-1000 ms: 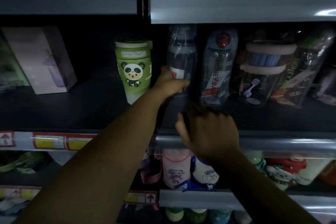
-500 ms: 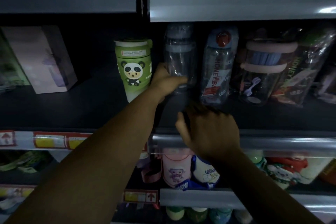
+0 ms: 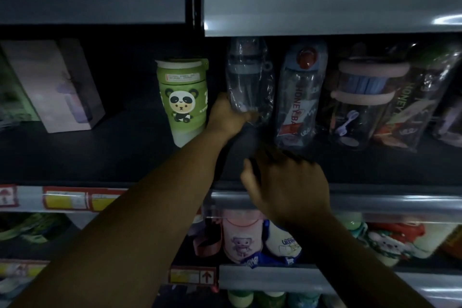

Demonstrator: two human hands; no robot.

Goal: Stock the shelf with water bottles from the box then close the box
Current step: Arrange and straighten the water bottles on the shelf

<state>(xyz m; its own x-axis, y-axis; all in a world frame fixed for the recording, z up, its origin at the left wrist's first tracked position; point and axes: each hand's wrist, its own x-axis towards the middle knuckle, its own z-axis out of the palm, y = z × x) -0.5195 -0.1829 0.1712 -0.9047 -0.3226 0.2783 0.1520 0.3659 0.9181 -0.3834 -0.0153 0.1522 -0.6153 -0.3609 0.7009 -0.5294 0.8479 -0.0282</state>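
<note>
In the middle of the frame, slightly above centre, the water bottle (image 3: 250, 80) stands upright on the dark shelf (image 3: 100, 157), just under the grey shelf edge above; it is clear and colourless, with a greyish lid and a small loop at its right shoulder, and it is sealed in a crinkled transparent wrapper that catches the light; its top is dim and hard to read. The left hand (image 3: 228, 117) grips its lower part from the left, thumb across the front, fingers curled round behind. Just left of it stands a green panda cup (image 3: 183, 97) with a white rim; just right of it, nearly touching, a blue-lidded bottle (image 3: 300, 92) with a red button and a "HONEY" label, then a pink-banded jar (image 3: 362, 97). Below centre the right hand (image 3: 287, 185) lies back-up over the price rail (image 3: 400, 204), fingers reaching onto the shelf, thumb out to the left; whether it holds anything cannot be told. At the left of the frame sits a pale box (image 3: 50, 85).
</note>
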